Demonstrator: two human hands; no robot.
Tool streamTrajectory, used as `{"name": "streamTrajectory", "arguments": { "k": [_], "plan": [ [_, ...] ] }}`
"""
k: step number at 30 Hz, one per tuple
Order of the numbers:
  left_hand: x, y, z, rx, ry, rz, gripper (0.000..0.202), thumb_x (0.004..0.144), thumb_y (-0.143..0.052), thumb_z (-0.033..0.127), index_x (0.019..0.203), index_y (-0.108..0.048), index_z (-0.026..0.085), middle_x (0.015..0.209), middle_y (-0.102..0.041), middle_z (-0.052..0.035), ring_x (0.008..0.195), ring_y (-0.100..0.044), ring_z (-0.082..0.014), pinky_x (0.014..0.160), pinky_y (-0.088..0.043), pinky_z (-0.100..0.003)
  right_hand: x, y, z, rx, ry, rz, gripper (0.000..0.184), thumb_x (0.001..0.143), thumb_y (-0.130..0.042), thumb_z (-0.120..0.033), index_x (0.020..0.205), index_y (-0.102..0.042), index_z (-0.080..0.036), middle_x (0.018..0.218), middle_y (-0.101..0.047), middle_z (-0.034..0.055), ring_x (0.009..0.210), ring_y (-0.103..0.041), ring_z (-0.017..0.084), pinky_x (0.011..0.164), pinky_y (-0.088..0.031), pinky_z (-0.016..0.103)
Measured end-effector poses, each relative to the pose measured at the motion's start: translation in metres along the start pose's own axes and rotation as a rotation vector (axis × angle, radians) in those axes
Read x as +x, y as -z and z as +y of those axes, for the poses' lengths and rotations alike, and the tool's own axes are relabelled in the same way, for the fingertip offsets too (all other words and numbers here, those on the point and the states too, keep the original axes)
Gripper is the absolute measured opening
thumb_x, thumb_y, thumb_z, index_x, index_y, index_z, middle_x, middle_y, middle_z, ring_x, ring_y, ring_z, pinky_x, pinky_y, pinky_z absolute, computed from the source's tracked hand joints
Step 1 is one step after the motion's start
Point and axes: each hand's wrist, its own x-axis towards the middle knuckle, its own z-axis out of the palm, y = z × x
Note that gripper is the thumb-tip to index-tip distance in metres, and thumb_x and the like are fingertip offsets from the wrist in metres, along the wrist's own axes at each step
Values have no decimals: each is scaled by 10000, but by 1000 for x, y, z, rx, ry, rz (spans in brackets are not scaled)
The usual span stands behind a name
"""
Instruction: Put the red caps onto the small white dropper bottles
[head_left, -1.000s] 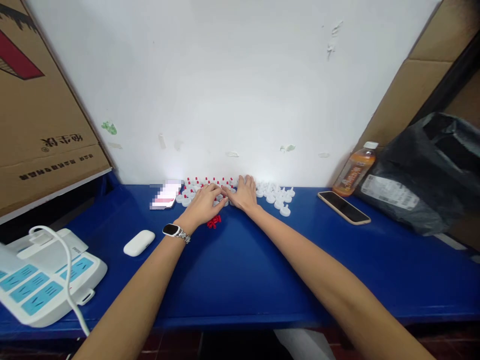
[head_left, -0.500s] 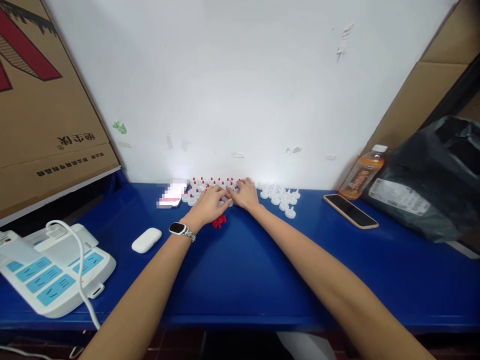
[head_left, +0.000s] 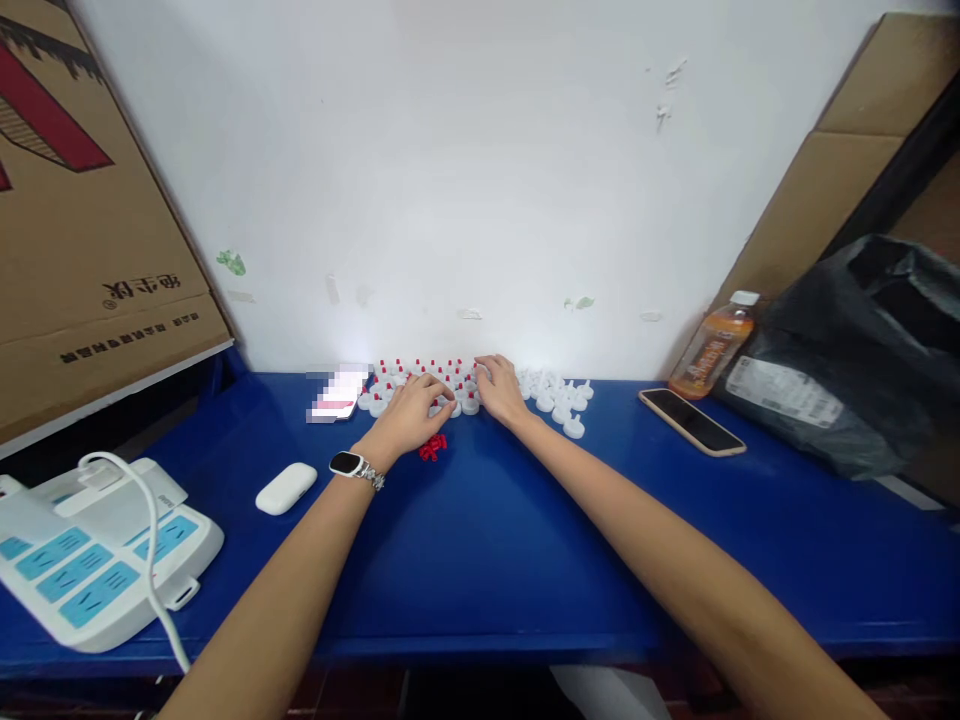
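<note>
Both my hands reach to the back of the blue table, near the wall. My left hand, with a watch on the wrist, rests over a cluster of small white caps with red tips; its fingers are curled down among them. My right hand lies beside it with fingers bent, touching the caps at the cluster's right end. Plain white caps lie to the right of that hand. A small heap of loose red pieces sits just under my left hand.
A white earbud case and a white power strip with blue panels lie at the left. A phone, an orange drink bottle and a black plastic bag are at the right. Cardboard boxes flank both sides.
My hands have drawn slightly apart: the right hand shifted a little right, uncovering a cap between them. The view itself shifted a little.
</note>
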Motion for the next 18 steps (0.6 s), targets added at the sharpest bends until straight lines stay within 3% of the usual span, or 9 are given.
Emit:
{"name": "streamTrajectory", "arguments": {
  "k": [2, 4, 8, 11, 15, 18],
  "plan": [
    [1, 0, 0, -4, -2, 7, 280, 972, -490, 402, 1049, -685, 217, 1078, -626, -85, 1069, -575, -266, 981, -453, -456, 1, 17, 7, -51, -1, 39, 436, 938, -367, -188, 1240, -681, -179, 1292, -630, 108, 1268, -494, 250, 1083, -371, 375],
    [2, -1, 2, 5, -2, 10, 284, 973, -486, 408, 1041, -687, 219, 1081, -629, -86, 1072, -567, -272, 991, -446, -469, 7, 34, 16, -166, -26, 62, 400, 892, -435, -182, 1184, -707, -202, 1272, -634, 116, 1228, -510, 292, 1034, -381, 430],
    [4, -3, 6, 9, -10, 5, 295, 982, -466, 409, 1025, -685, 216, 1080, -628, -85, 1060, -567, -270, 986, -449, -474, 27, 53, 32, -395, -14, -157, 370, 855, -536, -238, 1174, -718, -185, 1273, -654, 136, 1194, -551, 326, 1023, -336, 472],
    [3, -3, 8, 13, -25, 7, 295, 983, -463, 409, 1012, -685, 216, 1074, -629, -85, 1065, -570, -271, 980, -455, -467, 36, 48, 38, -475, 9, -288, 418, 815, -594, -227, 1217, -700, -182, 1256, -682, 142, 1179, -584, 320, 1022, -313, 458],
    [2, -3, 9, 13, -30, 0, 288, 977, -475, 407, 1011, -687, 215, 1075, -633, -85, 1067, -570, -271, 989, -452, -469, 36, 34, 37, -472, 4, -296, 396, 799, -605, -179, 1183, -702, -187, 1150, -731, 138, 1139, -620, 303, 1010, -301, 439],
    [3, -3, 8, 2, -33, 3, 286, 976, -476, 402, 1006, -692, 216, 1061, -637, -84, 1046, -573, -268, 982, -456, -466, 33, 29, 33, -454, 2, -287, 338, 845, -595, -249, 1163, -696, -194, 1119, -740, 129, 1117, -629, 291, 1001, -308, 427]
  ]
}}
